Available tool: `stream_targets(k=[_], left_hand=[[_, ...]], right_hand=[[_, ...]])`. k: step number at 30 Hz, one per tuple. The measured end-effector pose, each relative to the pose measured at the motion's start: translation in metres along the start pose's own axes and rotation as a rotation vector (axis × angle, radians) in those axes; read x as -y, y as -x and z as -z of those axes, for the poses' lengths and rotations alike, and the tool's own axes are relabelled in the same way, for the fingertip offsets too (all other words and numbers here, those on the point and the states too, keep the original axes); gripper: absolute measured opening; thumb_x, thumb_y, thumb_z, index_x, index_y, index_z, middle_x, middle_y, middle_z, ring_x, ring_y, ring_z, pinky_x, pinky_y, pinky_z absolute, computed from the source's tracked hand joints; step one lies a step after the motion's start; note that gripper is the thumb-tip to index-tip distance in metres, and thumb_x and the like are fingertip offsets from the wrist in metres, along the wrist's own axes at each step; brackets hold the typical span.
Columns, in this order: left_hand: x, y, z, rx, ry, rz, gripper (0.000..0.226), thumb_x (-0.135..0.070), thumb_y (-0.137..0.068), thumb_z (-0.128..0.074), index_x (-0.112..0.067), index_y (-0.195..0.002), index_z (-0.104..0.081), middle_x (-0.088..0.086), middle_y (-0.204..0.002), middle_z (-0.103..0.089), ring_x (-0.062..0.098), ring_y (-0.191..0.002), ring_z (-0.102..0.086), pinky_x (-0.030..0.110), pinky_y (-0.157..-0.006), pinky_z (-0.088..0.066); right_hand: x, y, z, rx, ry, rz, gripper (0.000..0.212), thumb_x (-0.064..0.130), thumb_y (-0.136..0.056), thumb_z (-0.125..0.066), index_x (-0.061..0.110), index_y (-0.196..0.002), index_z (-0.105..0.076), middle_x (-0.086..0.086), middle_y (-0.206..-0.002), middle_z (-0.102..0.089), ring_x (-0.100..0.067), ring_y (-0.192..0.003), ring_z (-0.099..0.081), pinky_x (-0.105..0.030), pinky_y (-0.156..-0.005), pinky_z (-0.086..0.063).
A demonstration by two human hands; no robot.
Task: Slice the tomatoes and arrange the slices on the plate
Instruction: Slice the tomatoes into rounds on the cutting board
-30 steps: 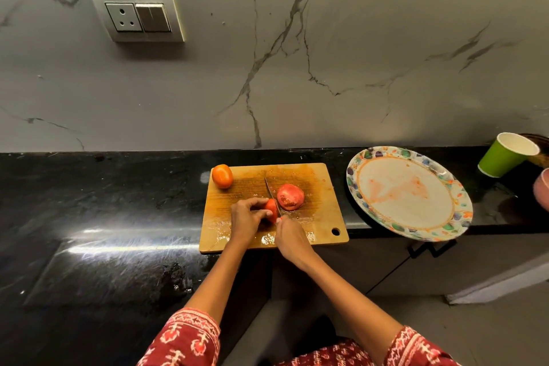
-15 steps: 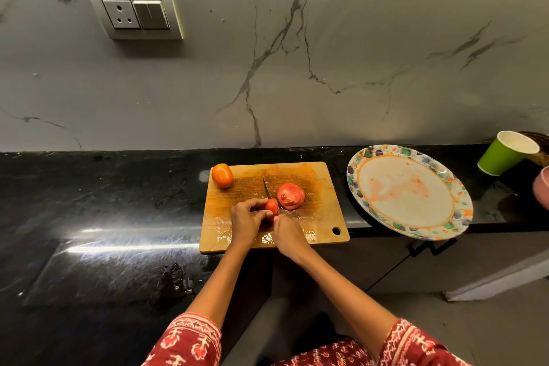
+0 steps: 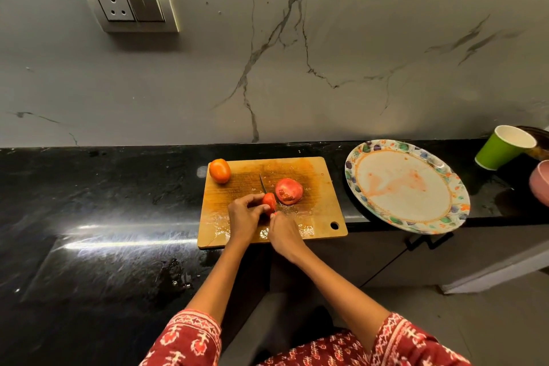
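Black stone counter [image 3: 104, 202], grey veined wall w/ socket [image 3: 128, 2]. Wet board [image 3: 315, 217] at front edge. Left hand [image 3: 244, 217] pinches tomato piece [image 3: 269, 202]; right hand [image 3: 284, 233] grips knife [image 3: 263, 183]. Cut half [image 3: 288, 191] beside; whole tomato [image 3: 219, 170] at far-left corner. Plate [image 3: 407, 187] to right, smeared.

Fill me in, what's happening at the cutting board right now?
A person is slicing a tomato on the wooden cutting board. The left hand pinches a small tomato piece while the right hand holds the knife, its blade against that piece. A larger cut tomato half lies just right of the blade, and a whole tomato sits at the board's far left corner. The patterned plate to the right holds no slices, only juice smears.
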State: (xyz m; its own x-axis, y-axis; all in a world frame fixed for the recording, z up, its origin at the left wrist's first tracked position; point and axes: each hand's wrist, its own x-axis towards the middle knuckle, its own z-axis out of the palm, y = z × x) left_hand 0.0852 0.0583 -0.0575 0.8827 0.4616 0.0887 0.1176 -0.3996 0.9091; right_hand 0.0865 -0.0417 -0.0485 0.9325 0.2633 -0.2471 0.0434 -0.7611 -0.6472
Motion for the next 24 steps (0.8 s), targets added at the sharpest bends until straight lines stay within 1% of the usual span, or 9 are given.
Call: stream_targets(k=[2, 4, 6, 8, 10, 13, 18, 21, 24], left_hand=[[0.000, 0.000, 0.000, -0.011, -0.008, -0.013, 0.029, 0.001, -0.073, -0.072, -0.004, -0.102, -0.069, 0.008, -0.100, -0.070, 0.014, -0.095, -0.063, 0.003, -0.075, -0.043], [0.001, 0.000, 0.000, -0.013, -0.017, -0.010, 0.029, 0.000, -0.074, -0.072, -0.004, -0.102, -0.069, 0.008, -0.101, -0.070, 0.011, -0.094, -0.061, 0.003, -0.076, -0.043], [0.001, -0.001, 0.000, -0.003, -0.027, 0.006, 0.029, -0.001, -0.074, -0.072, -0.004, -0.103, -0.069, 0.008, -0.103, -0.069, 0.010, -0.096, -0.059, 0.009, -0.081, -0.042], [0.000, -0.003, 0.000, 0.003, -0.025, 0.007, 0.029, -0.001, -0.074, -0.072, -0.004, -0.103, -0.068, 0.009, -0.104, -0.069, 0.012, -0.097, -0.060, 0.015, -0.084, -0.043], [0.000, -0.003, 0.001, -0.001, -0.024, -0.001, 0.029, -0.001, -0.074, -0.072, -0.003, -0.103, -0.069, 0.009, -0.104, -0.069, 0.011, -0.096, -0.059, 0.017, -0.084, -0.043], [0.000, -0.004, 0.001, 0.000, -0.035, -0.018, 0.029, -0.001, -0.074, -0.072, -0.003, -0.103, -0.069, 0.010, -0.103, -0.069, 0.013, -0.097, -0.060, 0.017, -0.084, -0.043], [0.002, -0.004, 0.000, 0.006, -0.044, -0.036, 0.030, -0.001, -0.074, -0.072, -0.002, -0.104, -0.068, 0.010, -0.103, -0.069, 0.013, -0.096, -0.061, 0.011, -0.081, -0.043], [0.005, -0.006, 0.000, -0.004, -0.040, -0.039, 0.030, -0.003, -0.074, -0.073, -0.003, -0.104, -0.069, 0.010, -0.104, -0.069, 0.017, -0.099, -0.062, 0.015, -0.084, -0.044], [0.007, -0.005, 0.001, -0.013, -0.020, -0.027, 0.030, -0.003, -0.074, -0.073, -0.004, -0.103, -0.069, 0.010, -0.103, -0.069, 0.018, -0.099, -0.062, 0.006, -0.077, -0.042]], right_hand=[[0.003, -0.003, 0.000, -0.004, 0.014, -0.014, 0.032, 0.019, -0.102, -0.030, 0.000, -0.109, -0.055, -0.020, -0.108, -0.062, -0.034, -0.100, -0.059, -0.030, -0.069, -0.036], [0.003, -0.003, -0.001, -0.010, 0.029, -0.015, 0.031, 0.019, -0.102, -0.031, 0.001, -0.111, -0.055, -0.019, -0.109, -0.061, -0.033, -0.102, -0.058, -0.030, -0.069, -0.036], [-0.003, 0.002, -0.003, -0.013, 0.049, 0.000, 0.033, 0.020, -0.103, -0.029, 0.001, -0.114, -0.053, -0.019, -0.112, -0.060, -0.033, -0.103, -0.058, -0.031, -0.072, -0.038], [-0.008, 0.009, -0.005, -0.013, 0.078, 0.019, 0.034, 0.021, -0.103, -0.027, 0.000, -0.118, -0.049, -0.019, -0.115, -0.058, -0.033, -0.106, -0.056, -0.034, -0.080, -0.041], [-0.009, 0.011, -0.005, -0.015, 0.098, 0.020, 0.033, 0.020, -0.103, -0.027, 0.000, -0.119, -0.048, -0.019, -0.117, -0.057, -0.033, -0.108, -0.056, -0.036, -0.083, -0.042], [-0.004, 0.005, -0.004, 0.001, 0.107, -0.003, 0.034, 0.020, -0.103, -0.027, 0.000, -0.118, -0.050, -0.019, -0.118, -0.057, -0.034, -0.109, -0.056, -0.037, -0.084, -0.043], [0.003, -0.003, -0.003, 0.019, 0.103, -0.034, 0.035, 0.019, -0.103, -0.028, -0.001, -0.118, -0.053, -0.020, -0.119, -0.059, -0.034, -0.110, -0.056, -0.035, -0.082, -0.043], [-0.003, 0.002, -0.003, 0.035, 0.133, -0.043, 0.031, 0.017, -0.101, -0.032, 0.001, -0.118, -0.052, -0.019, -0.119, -0.058, -0.034, -0.110, -0.056, -0.037, -0.085, -0.044], [-0.010, 0.013, -0.006, 0.049, 0.182, -0.052, 0.029, 0.009, -0.097, -0.036, 0.000, -0.123, -0.047, -0.017, -0.123, -0.055, -0.034, -0.115, -0.053, -0.038, -0.089, -0.043]])
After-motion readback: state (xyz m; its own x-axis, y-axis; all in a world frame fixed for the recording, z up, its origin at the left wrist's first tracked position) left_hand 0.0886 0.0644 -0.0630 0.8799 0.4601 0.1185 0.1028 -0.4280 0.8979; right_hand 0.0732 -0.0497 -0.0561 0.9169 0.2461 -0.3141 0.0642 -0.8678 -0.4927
